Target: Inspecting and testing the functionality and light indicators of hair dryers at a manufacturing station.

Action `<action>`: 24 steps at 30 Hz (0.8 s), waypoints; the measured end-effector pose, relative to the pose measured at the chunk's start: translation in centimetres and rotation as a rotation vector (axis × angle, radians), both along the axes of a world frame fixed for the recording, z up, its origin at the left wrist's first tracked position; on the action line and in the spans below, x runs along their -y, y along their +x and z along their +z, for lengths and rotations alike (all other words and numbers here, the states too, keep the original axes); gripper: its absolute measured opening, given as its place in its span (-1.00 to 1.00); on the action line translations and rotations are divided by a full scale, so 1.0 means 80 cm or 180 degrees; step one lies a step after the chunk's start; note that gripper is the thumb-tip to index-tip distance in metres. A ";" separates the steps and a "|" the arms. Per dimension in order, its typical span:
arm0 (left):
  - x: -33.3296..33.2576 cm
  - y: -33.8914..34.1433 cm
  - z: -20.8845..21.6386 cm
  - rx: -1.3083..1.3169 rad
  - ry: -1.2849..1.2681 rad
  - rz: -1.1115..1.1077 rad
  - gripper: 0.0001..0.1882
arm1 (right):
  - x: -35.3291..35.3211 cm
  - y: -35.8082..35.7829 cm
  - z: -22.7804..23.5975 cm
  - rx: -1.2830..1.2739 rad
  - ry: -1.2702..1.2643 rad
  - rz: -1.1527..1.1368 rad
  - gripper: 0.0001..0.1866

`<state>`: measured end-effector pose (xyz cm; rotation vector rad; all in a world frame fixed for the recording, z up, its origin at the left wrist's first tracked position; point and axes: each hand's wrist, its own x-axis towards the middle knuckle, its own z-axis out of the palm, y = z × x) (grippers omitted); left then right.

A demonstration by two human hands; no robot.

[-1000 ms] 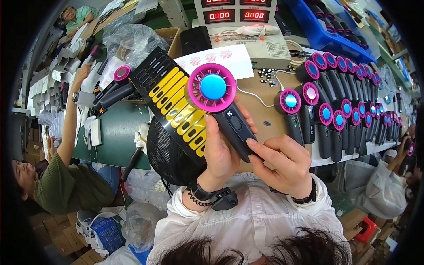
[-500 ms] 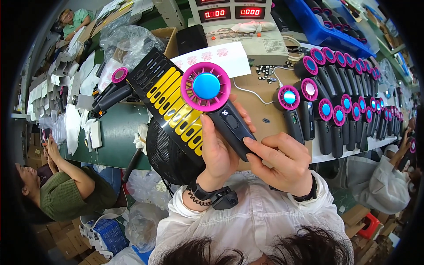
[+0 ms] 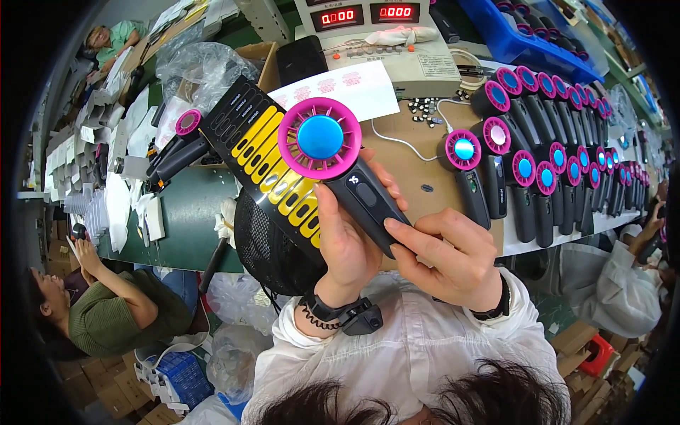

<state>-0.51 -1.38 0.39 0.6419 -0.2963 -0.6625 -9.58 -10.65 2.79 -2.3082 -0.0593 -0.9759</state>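
A handheld fan (image 3: 365,202) with a dark grey handle, a pink ringed head and a shiny blue centre is tilted in front of me. My left hand (image 3: 348,248) is wrapped round its handle from below, thumb along the near side and fingertips showing behind. With thumb and forefinger, my right hand (image 3: 453,258) grips the handle's lower end. Behind the fan lies a black card of yellow oblong stickers (image 3: 256,145), its upper part showing bare dark slots. Beside my hands on the brown board is a small dark oval piece (image 3: 426,188).
Rows of similar fans (image 3: 545,177) stand at the right, one joined to a white cable (image 3: 404,147). A meter box with red displays (image 3: 382,49) and a blue crate (image 3: 489,32) are at the back. A black mesh bag (image 3: 265,244) hangs left. Co-workers sit either side.
The fan and both hands have shifted slightly left with the grip unchanged. At the left, the co-worker's hands have moved a little.
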 end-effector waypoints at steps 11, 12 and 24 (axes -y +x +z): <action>-0.002 -0.001 0.004 0.0026 0.0010 0.0045 -0.35 | -0.004 0.001 0.000 0.0092 -0.0024 -0.0036 -0.63; -0.002 -0.001 0.005 0.0045 -0.0025 0.0049 -0.35 | -0.004 0.001 0.000 0.0104 -0.0030 -0.0027 -0.63; -0.001 0.000 0.007 0.0070 -0.0198 0.0045 -0.34 | -0.007 0.002 0.003 0.0148 -0.0095 -0.0029 -0.63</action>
